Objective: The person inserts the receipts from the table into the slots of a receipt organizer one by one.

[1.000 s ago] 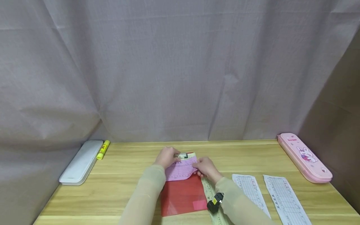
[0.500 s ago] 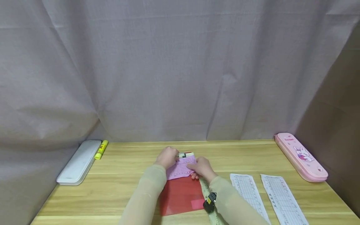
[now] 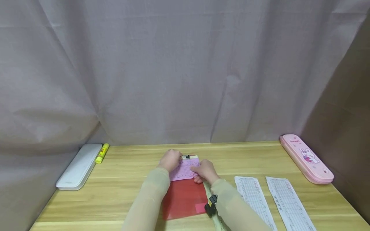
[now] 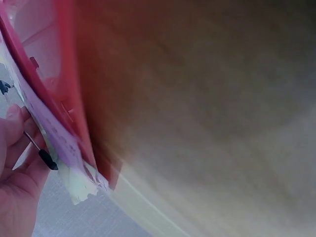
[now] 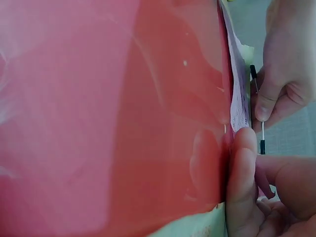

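Note:
A red plastic folder (image 3: pixel 183 199) lies in front of me with a purple printed sheet (image 3: pixel 182 170) across its upper part. A pale yellow sheet (image 4: pixel 78 185) shows beyond the purple one's edge. At the top, my left hand (image 3: pixel 170 160) pinches the thin metal bar of the folder's clip (image 4: pixel 48 159), which has black ends. My right hand (image 3: pixel 206 171) pinches the purple sheet near its lower right corner, thumb on top and fingers curled underneath. Another pale yellow-green printed sheet (image 3: pixel 218 223) runs under my right forearm, beside the folder.
Two white printed sheets (image 3: pixel 255 197) (image 3: pixel 290 202) lie at the right. Behind them is a pink rabbit pencil case (image 3: pixel 307 158). A white case (image 3: pixel 79 166) and a yellow glue stick (image 3: pixel 102 153) lie at the left. A grey curtain (image 3: pixel 185 70) hangs along the table's back edge.
My right hand has moved slightly left over the purple sheet, whose lifted lower right corner now lies flatter. The left hand stays at the clip. The view has shifted a little.

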{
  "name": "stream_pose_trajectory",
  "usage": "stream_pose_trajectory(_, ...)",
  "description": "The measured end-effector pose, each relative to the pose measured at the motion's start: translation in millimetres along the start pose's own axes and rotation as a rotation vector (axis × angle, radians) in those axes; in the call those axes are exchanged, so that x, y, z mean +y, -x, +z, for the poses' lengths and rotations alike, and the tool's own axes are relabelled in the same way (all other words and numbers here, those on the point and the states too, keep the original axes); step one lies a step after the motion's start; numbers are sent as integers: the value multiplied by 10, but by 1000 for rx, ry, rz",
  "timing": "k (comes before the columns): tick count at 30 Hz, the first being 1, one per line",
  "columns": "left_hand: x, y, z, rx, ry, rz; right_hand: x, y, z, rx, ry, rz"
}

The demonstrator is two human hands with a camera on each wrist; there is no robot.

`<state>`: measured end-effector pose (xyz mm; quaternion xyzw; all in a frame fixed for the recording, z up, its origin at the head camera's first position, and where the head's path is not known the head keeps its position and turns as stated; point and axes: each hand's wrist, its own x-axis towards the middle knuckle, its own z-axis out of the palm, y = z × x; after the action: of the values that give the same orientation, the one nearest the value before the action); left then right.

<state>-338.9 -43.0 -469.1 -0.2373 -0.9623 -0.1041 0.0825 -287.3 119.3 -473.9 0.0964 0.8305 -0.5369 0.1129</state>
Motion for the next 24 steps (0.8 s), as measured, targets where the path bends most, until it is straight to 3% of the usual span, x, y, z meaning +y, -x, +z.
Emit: stream_pose_trajectory(24,37,21,-10,16,-23,-1,-35,-33,18,16,73,34)
